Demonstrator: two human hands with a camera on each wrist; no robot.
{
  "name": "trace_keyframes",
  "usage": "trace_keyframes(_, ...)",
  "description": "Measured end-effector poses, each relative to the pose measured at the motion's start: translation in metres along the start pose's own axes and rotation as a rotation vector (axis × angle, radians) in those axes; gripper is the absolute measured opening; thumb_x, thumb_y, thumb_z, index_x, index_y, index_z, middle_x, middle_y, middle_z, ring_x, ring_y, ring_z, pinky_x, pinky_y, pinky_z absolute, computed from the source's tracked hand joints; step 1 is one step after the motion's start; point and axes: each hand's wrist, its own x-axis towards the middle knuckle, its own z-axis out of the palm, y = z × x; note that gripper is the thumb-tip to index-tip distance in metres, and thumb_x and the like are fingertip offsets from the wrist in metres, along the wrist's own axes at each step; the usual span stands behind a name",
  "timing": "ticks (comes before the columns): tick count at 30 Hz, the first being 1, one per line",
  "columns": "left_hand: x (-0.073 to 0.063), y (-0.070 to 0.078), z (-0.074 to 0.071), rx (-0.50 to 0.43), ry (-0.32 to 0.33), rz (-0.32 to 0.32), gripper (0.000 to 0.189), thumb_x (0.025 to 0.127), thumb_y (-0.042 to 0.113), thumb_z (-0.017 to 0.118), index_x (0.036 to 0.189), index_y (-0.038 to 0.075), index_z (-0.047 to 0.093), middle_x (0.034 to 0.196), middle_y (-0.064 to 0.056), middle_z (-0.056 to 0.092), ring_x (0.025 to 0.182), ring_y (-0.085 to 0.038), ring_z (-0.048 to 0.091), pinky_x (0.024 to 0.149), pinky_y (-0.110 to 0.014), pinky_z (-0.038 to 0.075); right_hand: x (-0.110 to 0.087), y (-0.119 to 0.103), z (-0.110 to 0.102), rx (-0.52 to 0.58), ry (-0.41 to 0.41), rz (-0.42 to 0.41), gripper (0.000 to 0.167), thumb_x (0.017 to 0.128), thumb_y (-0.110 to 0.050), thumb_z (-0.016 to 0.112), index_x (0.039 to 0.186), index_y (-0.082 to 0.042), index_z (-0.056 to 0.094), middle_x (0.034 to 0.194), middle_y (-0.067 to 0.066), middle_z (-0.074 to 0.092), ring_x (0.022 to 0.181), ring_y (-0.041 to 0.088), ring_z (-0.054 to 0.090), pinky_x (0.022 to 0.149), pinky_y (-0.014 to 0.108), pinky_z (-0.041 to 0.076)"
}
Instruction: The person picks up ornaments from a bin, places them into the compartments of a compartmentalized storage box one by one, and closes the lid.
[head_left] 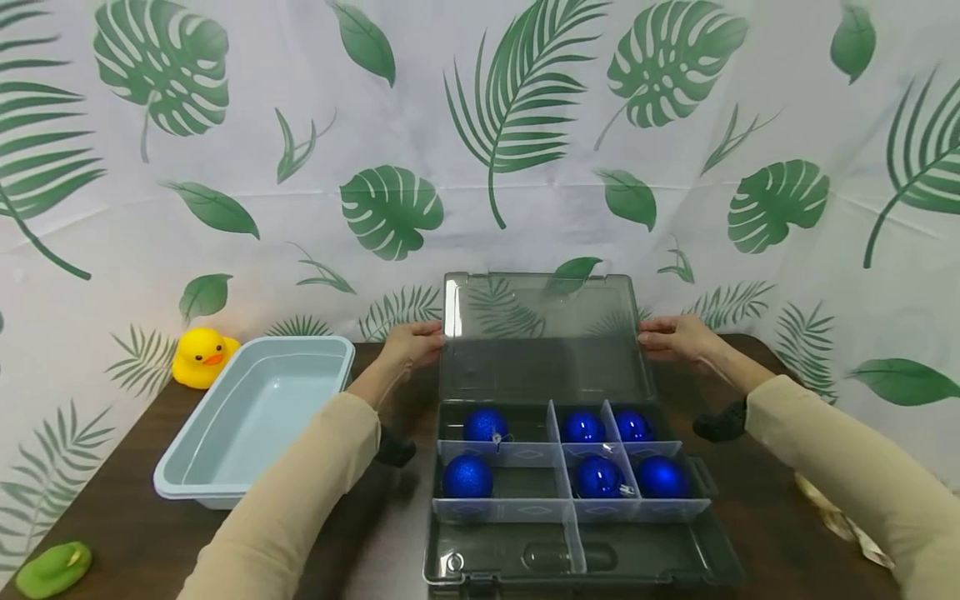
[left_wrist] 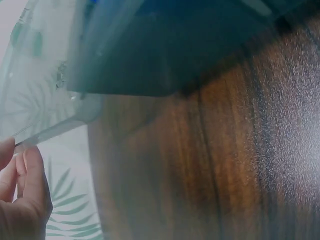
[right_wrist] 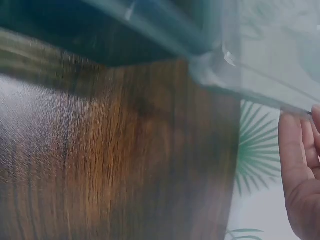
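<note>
A clear grey plastic compartment box [head_left: 495, 454] stands with its see-through lid [head_left: 540, 367] raised upright at the back. My left hand [head_left: 411, 343] pinches the lid's left edge between thumb and fingers, which also shows in the left wrist view. On the opposite edge my right hand [head_left: 682, 340] pinches the lid the same way. Shiny blue ball ornaments [head_left: 600, 477] sit in the back and middle rows of compartments. Two at the left, such as the glittery ball [head_left: 468, 477], have a rougher surface. Translucent dividers [head_left: 568, 467] separate the compartments.
Left of the box is a pale blue plastic basin [head_left: 292, 400]. A yellow rubber duck [head_left: 201, 357] stands behind it, and a green object [head_left: 54, 570] lies at the front left. A leaf-patterned cloth [head_left: 525, 108] hangs behind the dark wooden table [head_left: 360, 533].
</note>
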Motion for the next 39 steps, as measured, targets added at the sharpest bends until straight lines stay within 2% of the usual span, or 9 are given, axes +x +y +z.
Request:
trace_keyframes(11, -0.029, 0.018, -0.005, 0.09, 0.012, 0.183, 0.038, 0.093, 0.008, 0.057, 0.13, -0.003, 0.053, 0.13, -0.021, 0.054, 0.115, -0.028, 0.056, 0.093, -0.032, 0.049, -0.039, -0.026, 0.001, -0.003, 0.151, -0.06, 0.049, 0.094, -0.024, 0.058, 0.129, 0.008, 0.042, 0.094, -0.013, 0.059, 0.083, 0.0, 0.062, 0.085, 0.03, 0.053)
trace_keyframes(14, -0.038, 0.019, -0.007, 0.122, 0.03, 0.219, 0.037, 0.093, 0.013, 0.058, 0.127, -0.002, 0.056, 0.126, -0.02, 0.057, 0.11, -0.026, 0.059, 0.089, -0.03, 0.051, -0.048, -0.027, 0.003, -0.025, 0.197, -0.075, 0.047, 0.093, -0.031, 0.059, 0.122, 0.004, 0.045, 0.093, -0.011, 0.059, 0.081, 0.001, 0.063, 0.076, 0.022, 0.055)
trace_keyframes(20, -0.064, 0.019, -0.013, 0.215, 0.006, 0.32, 0.035, 0.093, 0.017, 0.059, 0.124, 0.0, 0.059, 0.119, -0.02, 0.062, 0.095, -0.02, 0.064, 0.081, -0.028, 0.055, -0.081, -0.028, 0.005, -0.042, 0.217, -0.161, 0.043, 0.094, -0.031, 0.056, 0.116, 0.005, 0.047, 0.089, -0.009, 0.064, 0.08, 0.005, 0.067, 0.071, 0.021, 0.055)
trace_keyframes(25, -0.096, 0.014, -0.02, 0.283, -0.04, 0.424, 0.034, 0.092, 0.014, 0.061, 0.121, -0.004, 0.06, 0.112, -0.022, 0.066, 0.091, -0.023, 0.068, 0.078, -0.032, 0.056, -0.118, -0.027, 0.011, -0.125, 0.192, -0.319, 0.037, 0.1, -0.021, 0.047, 0.114, 0.013, 0.053, 0.089, -0.009, 0.071, 0.084, 0.003, 0.068, 0.071, 0.017, 0.054)
trace_keyframes(28, -0.118, 0.007, -0.026, 0.332, -0.097, 0.465, 0.033, 0.092, 0.013, 0.061, 0.119, -0.006, 0.061, 0.107, -0.022, 0.067, 0.093, -0.027, 0.068, 0.078, -0.035, 0.056, -0.144, -0.024, 0.017, -0.135, 0.159, -0.349, 0.037, 0.102, -0.019, 0.041, 0.116, 0.012, 0.056, 0.098, -0.006, 0.072, 0.089, 0.003, 0.068, 0.075, 0.014, 0.052)
trace_keyframes(31, -0.14, -0.001, -0.03, 0.417, -0.142, 0.474, 0.032, 0.094, 0.015, 0.058, 0.12, -0.003, 0.062, 0.104, -0.02, 0.069, 0.091, -0.026, 0.069, 0.076, -0.035, 0.056, -0.166, -0.017, 0.022, -0.041, 0.074, -0.332, 0.041, 0.104, -0.021, 0.032, 0.121, 0.003, 0.06, 0.108, -0.008, 0.069, 0.095, 0.004, 0.066, 0.08, 0.013, 0.05)
trace_keyframes(35, -0.161, -0.009, -0.03, 0.501, -0.165, 0.408, 0.036, 0.096, 0.028, 0.054, 0.122, 0.003, 0.063, 0.111, -0.017, 0.068, 0.092, -0.023, 0.069, 0.076, -0.034, 0.056, -0.186, -0.007, 0.028, 0.053, -0.04, -0.273, 0.046, 0.106, -0.022, 0.021, 0.132, -0.002, 0.052, 0.123, -0.018, 0.058, 0.11, 0.0, 0.058, 0.086, 0.017, 0.05)
trace_keyframes(37, -0.168, -0.011, -0.028, 0.532, -0.171, 0.374, 0.041, 0.096, 0.034, 0.052, 0.123, 0.004, 0.062, 0.117, -0.015, 0.065, 0.099, -0.023, 0.067, 0.079, -0.035, 0.056, -0.191, -0.003, 0.031, 0.012, -0.06, -0.217, 0.046, 0.106, -0.024, 0.021, 0.139, -0.002, 0.044, 0.134, -0.018, 0.048, 0.126, 0.01, 0.047, 0.097, 0.036, 0.046)
trace_keyframes(39, -0.171, -0.015, -0.026, 0.553, -0.186, 0.354, 0.046, 0.095, 0.038, 0.053, 0.126, 0.003, 0.06, 0.126, -0.013, 0.06, 0.107, -0.025, 0.063, 0.083, -0.038, 0.054, -0.193, 0.0, 0.033, -0.073, -0.061, -0.176, 0.047, 0.106, -0.026, 0.021, 0.143, -0.001, 0.036, 0.144, -0.007, 0.04, 0.136, 0.024, 0.032, 0.1, 0.057, 0.038)
